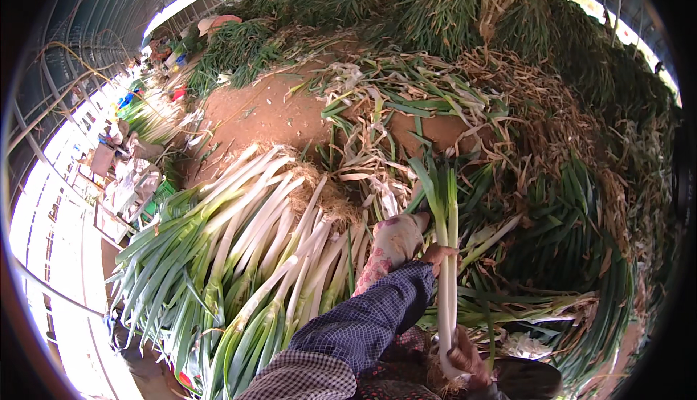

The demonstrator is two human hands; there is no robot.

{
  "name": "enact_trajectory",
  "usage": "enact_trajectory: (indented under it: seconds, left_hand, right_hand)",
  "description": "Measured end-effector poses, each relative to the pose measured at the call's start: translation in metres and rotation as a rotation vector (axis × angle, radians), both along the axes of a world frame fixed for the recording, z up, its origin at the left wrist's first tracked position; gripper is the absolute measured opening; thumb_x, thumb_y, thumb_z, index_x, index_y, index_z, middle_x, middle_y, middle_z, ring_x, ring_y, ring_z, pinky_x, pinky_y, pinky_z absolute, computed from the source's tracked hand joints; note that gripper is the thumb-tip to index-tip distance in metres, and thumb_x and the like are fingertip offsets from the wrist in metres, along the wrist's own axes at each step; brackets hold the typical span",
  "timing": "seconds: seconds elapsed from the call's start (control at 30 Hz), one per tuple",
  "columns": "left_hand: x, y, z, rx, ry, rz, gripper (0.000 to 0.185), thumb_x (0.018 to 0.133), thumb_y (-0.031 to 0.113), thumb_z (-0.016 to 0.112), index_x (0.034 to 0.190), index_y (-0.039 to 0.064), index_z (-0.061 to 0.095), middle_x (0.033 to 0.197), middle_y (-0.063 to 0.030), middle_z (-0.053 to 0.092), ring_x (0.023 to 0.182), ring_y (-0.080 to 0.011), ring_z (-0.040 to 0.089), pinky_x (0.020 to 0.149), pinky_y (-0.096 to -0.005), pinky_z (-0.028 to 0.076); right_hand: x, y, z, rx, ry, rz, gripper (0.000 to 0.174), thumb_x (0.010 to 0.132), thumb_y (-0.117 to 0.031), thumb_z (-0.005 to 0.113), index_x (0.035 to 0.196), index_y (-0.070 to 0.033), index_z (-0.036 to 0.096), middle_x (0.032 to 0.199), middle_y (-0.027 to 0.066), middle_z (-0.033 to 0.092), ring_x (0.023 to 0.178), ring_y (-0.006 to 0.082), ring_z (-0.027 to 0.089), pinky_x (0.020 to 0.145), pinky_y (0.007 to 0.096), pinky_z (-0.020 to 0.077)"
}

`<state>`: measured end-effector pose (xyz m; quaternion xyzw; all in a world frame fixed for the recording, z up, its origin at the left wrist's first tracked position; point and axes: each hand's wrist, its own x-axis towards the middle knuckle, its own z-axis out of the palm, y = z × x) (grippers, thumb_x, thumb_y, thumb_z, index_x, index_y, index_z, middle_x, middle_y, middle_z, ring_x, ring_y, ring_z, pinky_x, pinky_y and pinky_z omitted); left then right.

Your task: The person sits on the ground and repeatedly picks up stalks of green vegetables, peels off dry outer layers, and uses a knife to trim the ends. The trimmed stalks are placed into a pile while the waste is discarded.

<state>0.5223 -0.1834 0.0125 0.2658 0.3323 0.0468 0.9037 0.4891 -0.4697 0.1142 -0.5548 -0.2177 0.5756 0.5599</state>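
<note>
My left hand (438, 255), at the end of a checked sleeve, is closed around the middle of two long green onion stalks (447, 291). They stand nearly upright in view, leaves up and roots down. Lower down, my right hand (469, 361) grips the white root end, partly hidden by the stalks. To the left lies a large pile of green onions (272, 236) with white shafts, their roots toward the middle and leaves toward the lower left. My leg in flowered cloth (389, 247) stretches between the pile and the held stalks.
Stripped dry leaves (414, 84) litter the bare soil (267, 111). Uncleaned green onions (550, 236) lie at the right, with tall heaps (441, 8) behind. A person in a hat (209, 25) is at the far left. A green crate (161, 196) stands by the tunnel's side.
</note>
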Motion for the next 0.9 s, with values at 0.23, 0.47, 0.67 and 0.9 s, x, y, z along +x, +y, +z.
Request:
enact_trajectory:
  seconds: [0.23, 0.47, 0.67, 0.9]
  left_hand:
    - [0.011, -0.002, -0.002, -0.121, -0.332, -0.170, 0.041, 0.087, 0.031, 0.058, 0.112, -0.001, 0.055, 0.088, -0.0135, 0.063, 0.073, -0.0274, 0.064, 0.068, -0.0421, 0.056]
    - [0.016, -0.012, 0.025, -0.175, -0.063, -0.212, 0.029, 0.090, 0.020, 0.060, 0.106, 0.001, 0.045, 0.083, -0.0121, 0.055, 0.062, -0.0209, 0.055, 0.055, -0.0338, 0.049]
    - [0.033, -0.032, 0.027, -0.002, 0.146, -0.238, 0.025, 0.079, 0.004, 0.058, 0.098, -0.001, 0.043, 0.071, -0.0107, 0.051, 0.056, -0.0215, 0.052, 0.050, -0.0372, 0.047]
    - [0.049, -0.058, -0.012, 0.154, 0.340, -0.272, 0.030, 0.073, 0.000, 0.059, 0.099, -0.001, 0.043, 0.067, -0.0123, 0.050, 0.051, -0.0248, 0.051, 0.050, -0.0412, 0.049]
  right_hand:
    - [0.003, -0.013, 0.001, 0.267, -0.654, 0.098, 0.072, 0.089, -0.035, 0.065, 0.143, -0.002, 0.031, 0.144, 0.0184, 0.037, 0.131, 0.0295, 0.039, 0.104, 0.0391, 0.0345]
    - [-0.030, -0.015, 0.031, -0.063, -0.113, -0.156, 0.079, 0.094, -0.058, 0.044, 0.145, 0.001, 0.029, 0.140, 0.0123, 0.042, 0.129, 0.0209, 0.038, 0.107, 0.0301, 0.0281]
    - [-0.055, -0.047, 0.061, 0.070, -0.028, -0.267, 0.088, 0.086, -0.051, 0.064, 0.141, 0.007, 0.028, 0.131, 0.0158, 0.048, 0.120, 0.0218, 0.045, 0.102, 0.0333, 0.0349]
    - [-0.065, -0.076, 0.097, -0.126, -0.231, -0.293, 0.085, 0.085, -0.049, 0.066, 0.134, 0.013, 0.035, 0.119, 0.0224, 0.058, 0.110, 0.0261, 0.054, 0.095, 0.0344, 0.0416]
